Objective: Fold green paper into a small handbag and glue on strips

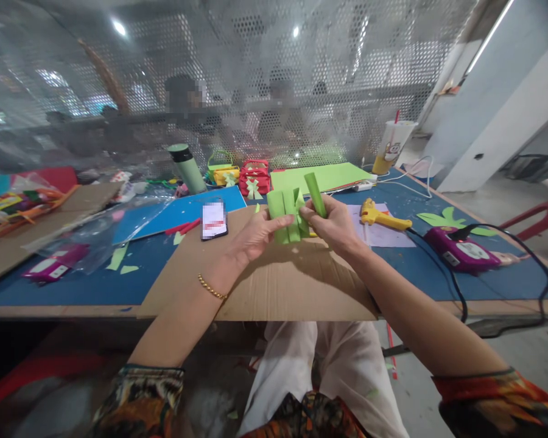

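Note:
Both hands hold a folded light green piece (pixel 281 204) above the cardboard sheet (pixel 274 292). My left hand (pixel 256 234) grips its left and lower side, thumb lying across the front. At its right edge, the fingers of my right hand (pixel 331 222) are pinched together, and a narrow green strip (pixel 316 193) sticks up beside them. What my right fingertips press on is partly hidden. A phone (pixel 214 220) lies left of my left hand. To the right of my right hand, a yellow glue gun (pixel 383 216) rests on a white paper (pixel 393 238).
Small yellow (pixel 226 176) and red (pixel 254 177) bags, a green bottle (pixel 187 169) and green sheets (pixel 322 176) stand or lie behind. A cup with a straw (pixel 393 146) is back right. A purple device (pixel 463 249) with black cables lies right; plastic wrap and scraps lie left.

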`<state>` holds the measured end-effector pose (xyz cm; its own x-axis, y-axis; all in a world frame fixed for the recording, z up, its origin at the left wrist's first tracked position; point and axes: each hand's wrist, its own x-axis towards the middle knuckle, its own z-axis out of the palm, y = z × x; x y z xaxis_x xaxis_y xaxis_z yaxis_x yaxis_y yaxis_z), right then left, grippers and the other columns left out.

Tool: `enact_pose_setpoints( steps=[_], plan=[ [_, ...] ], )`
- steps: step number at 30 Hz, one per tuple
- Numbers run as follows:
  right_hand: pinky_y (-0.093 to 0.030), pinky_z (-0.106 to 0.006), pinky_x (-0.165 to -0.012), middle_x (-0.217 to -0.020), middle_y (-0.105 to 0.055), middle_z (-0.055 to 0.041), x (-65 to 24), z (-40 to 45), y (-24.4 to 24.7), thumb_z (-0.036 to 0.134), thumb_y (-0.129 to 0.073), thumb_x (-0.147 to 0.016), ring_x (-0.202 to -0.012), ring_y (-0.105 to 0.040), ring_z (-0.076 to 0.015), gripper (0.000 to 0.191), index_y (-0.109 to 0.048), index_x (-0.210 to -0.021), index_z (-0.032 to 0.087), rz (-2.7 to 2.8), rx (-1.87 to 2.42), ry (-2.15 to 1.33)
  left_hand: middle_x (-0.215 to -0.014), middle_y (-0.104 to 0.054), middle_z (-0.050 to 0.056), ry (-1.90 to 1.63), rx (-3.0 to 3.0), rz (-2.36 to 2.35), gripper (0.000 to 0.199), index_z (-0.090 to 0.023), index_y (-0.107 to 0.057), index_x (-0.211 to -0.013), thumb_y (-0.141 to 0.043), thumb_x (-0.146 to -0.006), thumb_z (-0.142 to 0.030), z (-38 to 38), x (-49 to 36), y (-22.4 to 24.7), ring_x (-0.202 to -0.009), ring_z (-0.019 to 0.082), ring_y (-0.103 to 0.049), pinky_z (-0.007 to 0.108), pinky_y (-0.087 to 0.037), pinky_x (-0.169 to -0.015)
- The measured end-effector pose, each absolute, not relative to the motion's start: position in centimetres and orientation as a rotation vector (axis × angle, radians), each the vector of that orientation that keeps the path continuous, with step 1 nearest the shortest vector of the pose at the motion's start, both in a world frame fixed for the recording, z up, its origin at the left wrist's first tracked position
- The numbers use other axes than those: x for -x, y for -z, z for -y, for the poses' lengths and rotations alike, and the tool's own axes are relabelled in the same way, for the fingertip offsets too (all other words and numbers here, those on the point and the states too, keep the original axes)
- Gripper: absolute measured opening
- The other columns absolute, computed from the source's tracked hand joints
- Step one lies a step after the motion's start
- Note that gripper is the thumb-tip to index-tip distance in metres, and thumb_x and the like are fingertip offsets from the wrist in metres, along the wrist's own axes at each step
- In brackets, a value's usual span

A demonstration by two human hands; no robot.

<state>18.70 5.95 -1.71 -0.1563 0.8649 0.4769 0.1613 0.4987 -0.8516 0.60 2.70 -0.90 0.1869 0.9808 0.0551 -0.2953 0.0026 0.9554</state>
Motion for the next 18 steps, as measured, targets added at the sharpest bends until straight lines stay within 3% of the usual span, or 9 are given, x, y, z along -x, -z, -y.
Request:
enact_pose_setpoints(
  steps=[5,7,11,15,18],
  plan=[
    [-0.032,-0.026,-0.052,-0.061,-0.049,0.0046,-18.5,-5.3,1.8,0.043,-0.065,-0.082,-0.056,-0.044,-0.0121,0.025,-0.051,-0.073,0.024,1.717,0.897,-0.793,-0.085,-0.081,0.009,-1.274,-0.995,-0.904,0.041,-0.014,-0.079,-0.092,-0.097,-0.059,-0.030,-2.8,-0.9,1.0,-0.071,0.022,-0.074,0.037,-0.061,-0.069],
    [-0.033,-0.026,-0.052,-0.064,-0.055,0.0031,-18.5,-5.1,1.7,0.044,-0.065,-0.083,-0.056,-0.046,-0.0118,0.024,-0.056,-0.076,0.023,1.746,0.860,-0.830,-0.082,-0.080,0.008,-1.288,-1.025,-0.944,0.039,-0.014,-0.079,-0.088,-0.096,-0.058,-0.032,-2.8,-0.5,0.7,-0.067,0.021,-0.072,0.036,-0.061,-0.067],
    [-0.036,-0.027,-0.055,-0.069,-0.065,-0.0013,-18.7,-4.9,1.0,0.052,-0.065,-0.086,-0.058,-0.049,-0.0120,0.033,-0.066,-0.078,0.020,1.699,0.778,-0.912,-0.081,-0.078,0.007,-1.343,-1.234,-1.102,0.035,-0.014,-0.079,-0.085,-0.091,-0.062,-0.036,-2.6,0.7,-0.1,-0.070,0.020,-0.070,0.033,-0.059,-0.067],
    [-0.035,-0.027,-0.054,-0.066,-0.062,-0.0006,-19.4,-5.1,0.1,0.055,-0.072,-0.079,-0.057,-0.047,-0.0110,0.037,-0.067,-0.078,0.019,1.526,0.832,-0.988,-0.079,-0.075,0.003,-1.255,-1.671,-1.358,0.023,-0.015,-0.081,-0.086,-0.083,-0.070,-0.031,-2.1,1.6,-1.3,-0.073,0.017,-0.066,0.027,-0.049,-0.064],
    [-0.031,-0.027,-0.054,-0.064,-0.059,0.0002,-19.7,-5.0,-0.4,0.056,-0.075,-0.074,-0.057,-0.045,-0.0104,0.040,-0.070,-0.077,0.017,1.609,0.847,-1.067,-0.082,-0.074,0.002,-1.098,-1.821,-1.369,0.025,-0.016,-0.083,-0.092,-0.077,-0.074,-0.032,-1.6,1.7,-1.8,-0.074,0.018,-0.065,0.027,-0.045,-0.064]
  ],
)
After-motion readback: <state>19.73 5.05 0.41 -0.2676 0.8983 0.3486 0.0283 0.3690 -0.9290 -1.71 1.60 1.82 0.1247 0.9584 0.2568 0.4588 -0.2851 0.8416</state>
